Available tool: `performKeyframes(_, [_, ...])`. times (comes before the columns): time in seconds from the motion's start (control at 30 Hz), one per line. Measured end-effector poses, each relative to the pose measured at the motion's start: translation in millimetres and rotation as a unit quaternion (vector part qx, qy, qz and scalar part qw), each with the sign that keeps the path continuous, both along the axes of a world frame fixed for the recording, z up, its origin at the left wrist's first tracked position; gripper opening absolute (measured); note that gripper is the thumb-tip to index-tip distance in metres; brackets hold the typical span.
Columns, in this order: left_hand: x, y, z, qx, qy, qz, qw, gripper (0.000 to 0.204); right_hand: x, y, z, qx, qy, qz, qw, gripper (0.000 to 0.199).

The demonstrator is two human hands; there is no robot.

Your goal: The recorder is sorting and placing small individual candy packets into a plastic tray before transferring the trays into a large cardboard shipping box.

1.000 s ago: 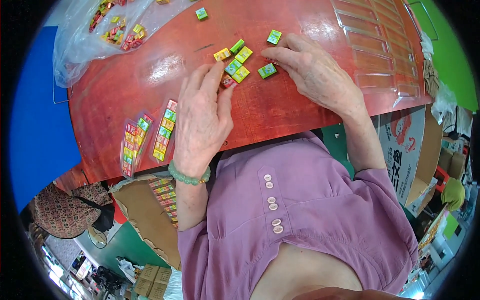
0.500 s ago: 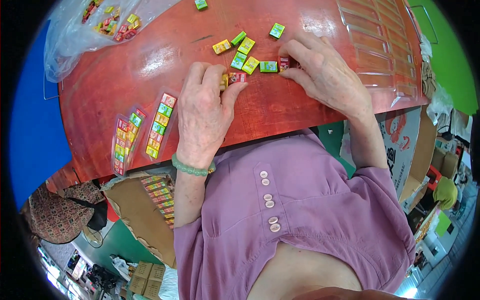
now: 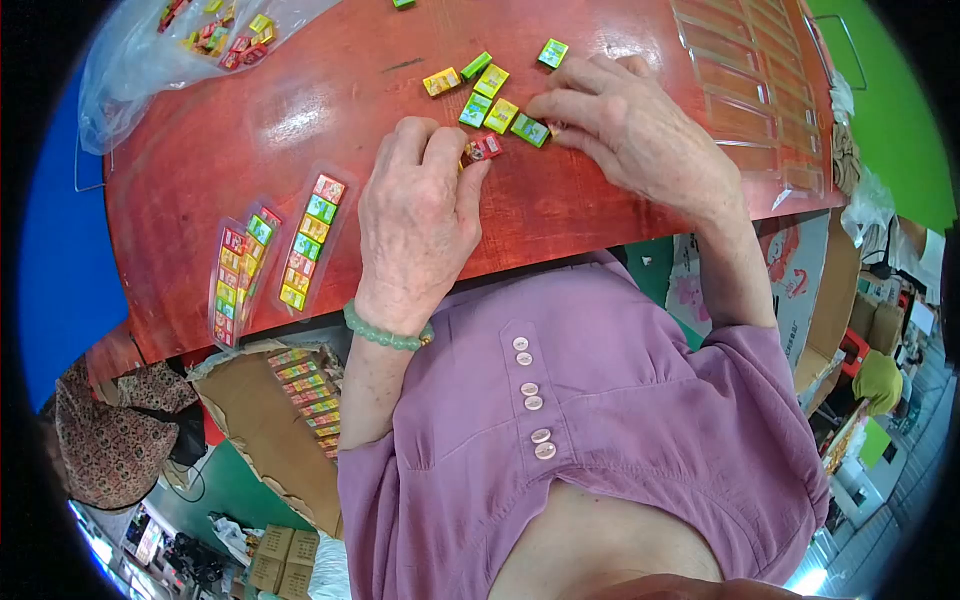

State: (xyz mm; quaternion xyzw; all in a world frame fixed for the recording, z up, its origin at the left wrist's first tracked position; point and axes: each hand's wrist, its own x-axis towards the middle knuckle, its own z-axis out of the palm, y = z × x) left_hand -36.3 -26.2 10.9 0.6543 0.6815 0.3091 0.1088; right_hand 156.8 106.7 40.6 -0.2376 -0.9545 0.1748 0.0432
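Note:
My left hand [image 3: 418,215], with a green bead bracelet [image 3: 385,330] on the wrist, has its thumb and fingers curled around a small red box [image 3: 483,148]. A sliver of yellow shows beside that box, mostly behind the fingers. My right hand [image 3: 645,145] pinches at the right end of a small green box [image 3: 530,130], which lies slanted. Whether its palm hides anything else, I cannot tell. Close by are small yellow boxes [image 3: 502,115] and green boxes [image 3: 475,109], lying loosely together. Another green box [image 3: 552,53] sits beyond my right fingers.
Clear plastic strips filled with coloured boxes [image 3: 312,240] lie at the left of the red table [image 3: 400,270]. A plastic bag [image 3: 150,95] of loose boxes is at the far left, empty clear trays [image 3: 745,100] at the right. Below the edge, a carton [image 3: 255,420] holds more filled strips.
My right hand has shifted left to the green box, which has turned aslant. The red box it pinched no longer shows. The red box at my left hand has tilted slightly.

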Motion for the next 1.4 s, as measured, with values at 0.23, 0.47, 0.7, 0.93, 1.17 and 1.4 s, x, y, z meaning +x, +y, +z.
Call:
performKeyframes(0.23, [-1,-11,-1,-0.002,-0.038,-0.015,0.999,0.030,9,-16,3,-0.027,-0.019,0.006,0.999,0.026])
performKeyframes(0.47, [-1,-9,6,-0.026,-0.014,-0.002,1.000,0.036,1,-15,-3,-0.017,0.041,0.010,0.999,0.032])
performKeyframes(0.7, [0,-5,4,-0.017,-0.030,-0.035,0.999,0.030,-3,-11,-5,-0.060,0.038,0.070,0.995,0.034])
performKeyframes(0.93, [5,-9,4,-0.046,0.002,-0.022,0.999,0.026,-4,-16,-4,-0.072,0.042,0.073,0.994,0.026])
performKeyframes(1.17, [-1,-10,8,-0.040,-0.092,-0.041,0.994,0.033,-5,-31,-8,-0.054,0.075,0.000,0.996,0.026])
performKeyframes(1.4, [-8,-5,4,-0.027,-0.074,-0.071,0.994,0.035,-17,-46,-10,-0.098,0.123,-0.059,0.986,0.029])
